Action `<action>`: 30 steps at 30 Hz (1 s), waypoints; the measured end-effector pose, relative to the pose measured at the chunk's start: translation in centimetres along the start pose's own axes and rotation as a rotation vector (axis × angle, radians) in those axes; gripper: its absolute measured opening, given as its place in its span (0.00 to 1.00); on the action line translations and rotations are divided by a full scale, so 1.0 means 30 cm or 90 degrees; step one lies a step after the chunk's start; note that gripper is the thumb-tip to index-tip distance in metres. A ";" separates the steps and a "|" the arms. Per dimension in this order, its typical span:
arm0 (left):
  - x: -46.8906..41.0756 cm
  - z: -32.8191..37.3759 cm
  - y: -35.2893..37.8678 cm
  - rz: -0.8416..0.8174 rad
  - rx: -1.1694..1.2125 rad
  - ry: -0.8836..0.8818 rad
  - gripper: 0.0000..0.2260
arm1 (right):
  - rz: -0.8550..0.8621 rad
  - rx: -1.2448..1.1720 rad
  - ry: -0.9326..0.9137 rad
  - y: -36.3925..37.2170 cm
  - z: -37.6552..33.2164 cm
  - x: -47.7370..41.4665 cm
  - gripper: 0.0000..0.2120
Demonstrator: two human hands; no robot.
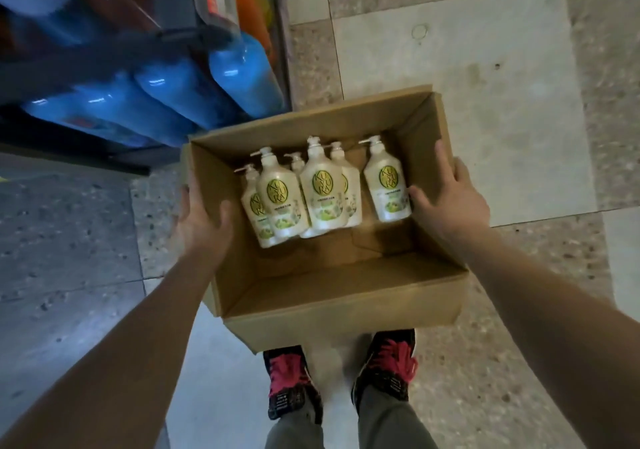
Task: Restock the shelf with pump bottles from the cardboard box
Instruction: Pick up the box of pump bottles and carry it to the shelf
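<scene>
An open cardboard box (346, 296) hangs in front of me above the tiled floor. My left hand (202, 222) grips its left wall, thumb inside. My right hand (450, 203) grips the right wall, thumb inside next to a bottle. Inside, toward the far end, lie several cream-white pump bottles (322, 189) with gold-green round logos, pump heads pointing away from me; one bottle (387, 185) lies apart on the right. The near half of the box floor is bare.
The shelf (145, 68) at the upper left holds blue bottles (242, 74) and orange items, blurred. My two shoes with pink laces (341, 372) stand on the floor tiles below the box.
</scene>
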State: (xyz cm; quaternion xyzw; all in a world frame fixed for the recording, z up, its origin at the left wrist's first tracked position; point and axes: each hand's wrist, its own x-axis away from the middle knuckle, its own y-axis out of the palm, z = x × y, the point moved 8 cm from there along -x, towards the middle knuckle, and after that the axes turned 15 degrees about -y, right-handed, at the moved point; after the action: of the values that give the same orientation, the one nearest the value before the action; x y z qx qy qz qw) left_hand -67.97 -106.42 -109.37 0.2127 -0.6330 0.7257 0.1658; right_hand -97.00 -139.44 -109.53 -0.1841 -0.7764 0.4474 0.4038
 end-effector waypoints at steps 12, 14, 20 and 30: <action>-0.022 -0.042 0.060 0.023 0.060 0.032 0.36 | 0.093 -0.096 -0.071 0.020 0.054 -0.018 0.42; -0.016 -0.039 0.054 0.011 0.072 0.025 0.37 | 0.080 -0.087 -0.075 0.022 0.063 -0.027 0.41; -0.011 -0.041 0.045 0.004 0.079 0.024 0.36 | 0.082 -0.084 -0.064 0.018 0.052 -0.025 0.41; 0.119 -0.082 -0.102 -0.002 0.053 0.067 0.34 | 0.079 -0.127 -0.070 -0.084 -0.030 0.152 0.40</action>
State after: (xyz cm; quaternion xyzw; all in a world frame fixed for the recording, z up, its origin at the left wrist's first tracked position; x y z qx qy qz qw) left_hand -69.71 -103.65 -105.19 0.1820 -0.5925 0.7611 0.1912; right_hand -98.86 -137.35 -105.07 -0.2465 -0.8250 0.4016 0.3119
